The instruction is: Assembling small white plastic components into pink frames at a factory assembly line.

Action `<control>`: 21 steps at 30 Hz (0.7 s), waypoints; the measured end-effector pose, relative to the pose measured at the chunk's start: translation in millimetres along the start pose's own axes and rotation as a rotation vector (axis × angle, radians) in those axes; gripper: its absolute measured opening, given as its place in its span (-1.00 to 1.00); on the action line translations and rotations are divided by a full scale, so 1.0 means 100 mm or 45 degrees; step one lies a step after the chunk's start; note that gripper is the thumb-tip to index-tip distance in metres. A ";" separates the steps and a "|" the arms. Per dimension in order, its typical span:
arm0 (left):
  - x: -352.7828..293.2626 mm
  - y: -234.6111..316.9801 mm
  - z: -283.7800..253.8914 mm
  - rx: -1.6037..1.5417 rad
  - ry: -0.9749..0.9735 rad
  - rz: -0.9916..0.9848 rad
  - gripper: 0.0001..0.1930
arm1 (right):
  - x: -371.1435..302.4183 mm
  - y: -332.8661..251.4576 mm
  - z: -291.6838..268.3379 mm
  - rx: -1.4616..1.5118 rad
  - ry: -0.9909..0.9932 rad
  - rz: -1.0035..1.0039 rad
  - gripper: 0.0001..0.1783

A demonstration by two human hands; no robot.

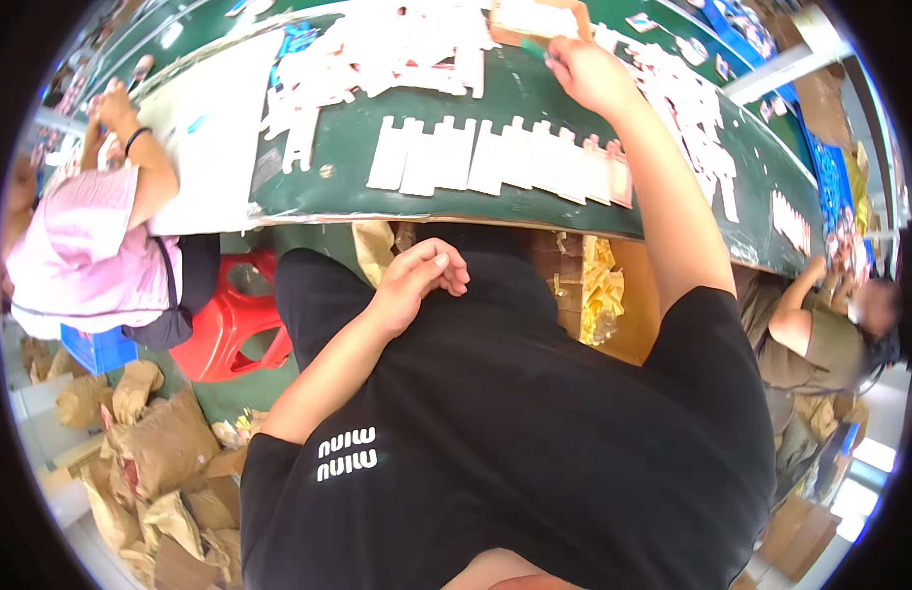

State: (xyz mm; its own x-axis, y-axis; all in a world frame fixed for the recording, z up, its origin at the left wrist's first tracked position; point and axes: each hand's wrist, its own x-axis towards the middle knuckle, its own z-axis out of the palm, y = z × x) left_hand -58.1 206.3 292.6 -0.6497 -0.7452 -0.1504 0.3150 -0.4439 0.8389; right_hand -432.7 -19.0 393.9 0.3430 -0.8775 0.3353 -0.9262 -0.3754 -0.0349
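Note:
My left hand (416, 280) rests over my lap below the table edge. Its fingers are loosely curled in, and nothing shows in them. My right hand (593, 79) reaches far across the green table, its fingers closed on a small green thing (533, 47), blurred and partly hidden. Just beyond those fingertips stands a shallow cardboard box (581, 22) with pale contents. Nearer to me, under my right forearm, lies an overlapping row of flat white pieces with narrow tabs (456, 157). The rightmost ones look pinkish.
Heaps of similar white pieces (377, 49) cover the table's far side. A person in pink (92, 236) works at the left near a red stool (230, 334); another person (820, 334) is at the right. Brown sacks (161, 442) lie on the floor. Yellow packing (601, 285) is under the table.

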 end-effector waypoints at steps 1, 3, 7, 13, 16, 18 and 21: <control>0.01 -0.01 0.03 0.143 0.003 0.067 -0.72 | -0.05 -0.12 -0.18 0.070 0.157 0.025 -0.79; 0.08 0.18 0.27 0.506 -0.017 0.110 -0.85 | -0.35 -0.12 -0.44 0.494 0.344 0.197 -0.79; 0.46 0.55 0.80 1.622 -0.343 0.907 -0.87 | -1.26 -0.14 -0.78 0.711 0.472 0.399 -0.96; 1.27 0.61 1.42 2.066 -0.224 0.993 -0.80 | -2.21 -0.24 -0.38 1.488 0.721 0.656 -0.70; 1.72 0.61 1.56 2.148 -0.124 1.064 -0.72 | -2.33 -0.26 -0.29 1.275 0.641 0.782 -0.72; 1.98 0.56 1.56 2.189 -0.107 1.046 -0.63 | -2.34 -0.29 -0.29 1.165 0.563 0.778 -0.69; 2.22 0.51 1.59 2.251 -0.170 0.973 -0.59 | -2.35 -0.32 -0.17 0.967 0.639 0.700 -0.77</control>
State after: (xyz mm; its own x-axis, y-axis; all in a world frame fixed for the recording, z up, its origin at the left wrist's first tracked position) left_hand -296.1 97.2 385.2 -0.8021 -0.4329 0.4114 -0.3798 0.9014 0.2079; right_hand -486.4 203.9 332.0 -0.3569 -0.8247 0.4387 -0.5345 -0.2049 -0.8200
